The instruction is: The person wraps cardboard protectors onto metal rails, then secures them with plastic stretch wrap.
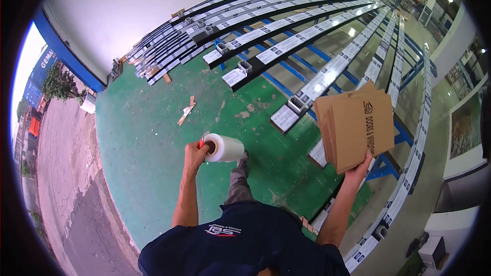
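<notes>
My left hand (194, 156) is closed on the end of a roll of clear stretch film (228, 148), with the fingers hooked into its brown core. Something small and red (201, 142) shows at the same fingers; I cannot make out what it is. Off to the right, my right hand (360, 166) grips the lower edge of a small stack of brown cardboard sheets (358, 128), fanned a little and tilted. Behind that cardboard run long profiles (307, 94) covered in white printed film, and the cardboard hides parts of them.
Blue steel racks (291, 69) carry the long profiles, whose ends jut toward me. More profiles (169, 56) lie by the white wall. Torn cardboard scraps (187, 111) are on the worn green floor (153, 163). At the left, a doorway opens onto a paved yard (66, 163).
</notes>
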Motion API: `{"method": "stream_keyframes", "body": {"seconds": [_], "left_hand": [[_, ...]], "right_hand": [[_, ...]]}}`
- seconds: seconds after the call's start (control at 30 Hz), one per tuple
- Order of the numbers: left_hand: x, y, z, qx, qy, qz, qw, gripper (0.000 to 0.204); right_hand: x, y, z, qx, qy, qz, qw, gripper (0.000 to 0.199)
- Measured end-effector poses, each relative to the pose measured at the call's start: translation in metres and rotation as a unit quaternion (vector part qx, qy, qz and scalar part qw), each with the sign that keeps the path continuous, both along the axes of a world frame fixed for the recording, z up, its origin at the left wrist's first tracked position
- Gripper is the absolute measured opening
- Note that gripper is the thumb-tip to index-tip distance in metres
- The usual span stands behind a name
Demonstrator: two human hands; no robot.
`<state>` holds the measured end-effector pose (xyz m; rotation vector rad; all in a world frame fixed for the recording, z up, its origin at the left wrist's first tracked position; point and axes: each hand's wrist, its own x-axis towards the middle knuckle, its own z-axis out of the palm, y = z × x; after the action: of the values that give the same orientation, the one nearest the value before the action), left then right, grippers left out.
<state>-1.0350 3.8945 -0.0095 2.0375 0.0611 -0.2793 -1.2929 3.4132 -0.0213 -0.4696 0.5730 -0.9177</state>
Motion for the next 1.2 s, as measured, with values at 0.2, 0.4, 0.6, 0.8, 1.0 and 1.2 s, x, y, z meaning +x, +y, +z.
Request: {"method": "stream_keyframes", "body": {"seconds": [0.2,0.4,0.6,0.8,1.0,1.2], "left_hand": [[0.170,-0.028,0.012,-0.026,-0.013,-0.040,0.999,0.020],[0.298,-0.030,0.049,-0.017,-0.010,-0.059,0.998,0.018],[0.359,-0.014,0.065,-0.004,0.029,-0.007,1.000,0.014],[0.370,-0.022,0.064,0.030,0.050,0.062,0.996,0.016],[0.385,-0.035,0.069,0.048,0.087,0.044,0.994,0.019],[0.456,-0.121,0.100,0.053,0.005,-0.093,0.994,0.021]], "right_hand": [[0.208,-0.036,-0.011,-0.072,0.080,0.068,0.992,0.057],[0.414,-0.092,0.021,-0.221,0.159,0.210,0.939,0.069],[0.606,-0.137,0.032,-0.323,0.134,0.376,0.858,0.077],[0.760,-0.167,-0.039,-0.578,0.397,0.407,0.585,0.075],[0.781,-0.097,-0.082,-0.618,0.538,0.327,0.471,0.068],[0.726,-0.110,-0.083,-0.636,0.517,0.183,0.543,0.065]]}}
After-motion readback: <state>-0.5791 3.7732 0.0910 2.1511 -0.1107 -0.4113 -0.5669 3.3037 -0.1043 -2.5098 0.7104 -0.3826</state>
